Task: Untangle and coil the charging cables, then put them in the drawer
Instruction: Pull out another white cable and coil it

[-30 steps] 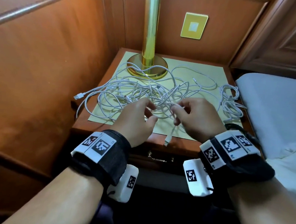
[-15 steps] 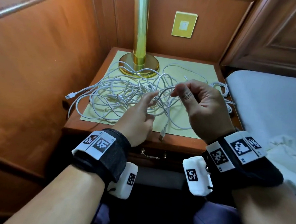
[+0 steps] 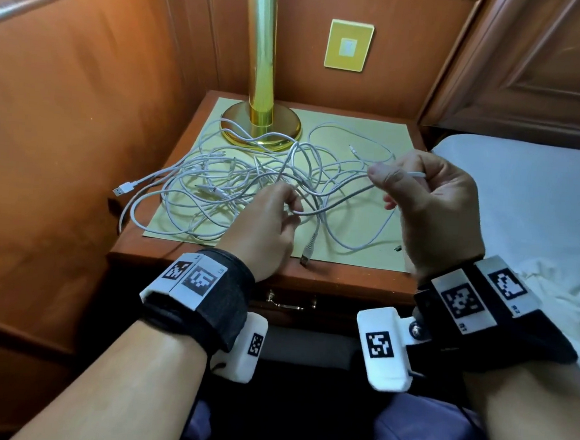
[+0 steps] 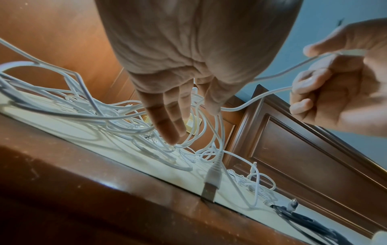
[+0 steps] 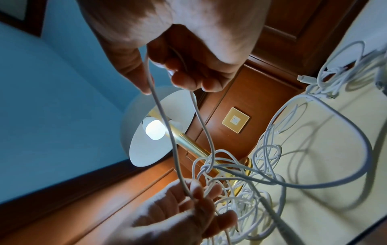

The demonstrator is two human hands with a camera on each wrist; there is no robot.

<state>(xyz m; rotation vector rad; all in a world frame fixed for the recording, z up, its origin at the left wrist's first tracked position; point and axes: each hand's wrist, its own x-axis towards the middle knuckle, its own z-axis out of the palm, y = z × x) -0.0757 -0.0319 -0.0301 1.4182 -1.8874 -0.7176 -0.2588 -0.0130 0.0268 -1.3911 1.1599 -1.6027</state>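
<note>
Cable tangle (image 3: 236,185) on mat (image 3: 356,238) atop nightstand (image 3: 329,277); lamp base (image 3: 261,125) behind; bed (image 3: 523,201) right

Tangled white charging cables (image 3: 236,185) on nightstand (image 3: 346,275)

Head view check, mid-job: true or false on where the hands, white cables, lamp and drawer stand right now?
1. The right hand pinches a white cable lifted off the nightstand. True.
2. The drawer is pulled open with cables inside. False: it is closed, and no cable is in it.
3. The tangle of white cables lies on the yellow mat. True.
4. The left hand rests idle on the bed. False: it is at the tangle, its fingers among the cables.
5. The brass lamp lies toppled. False: it stands upright at the back.
</note>
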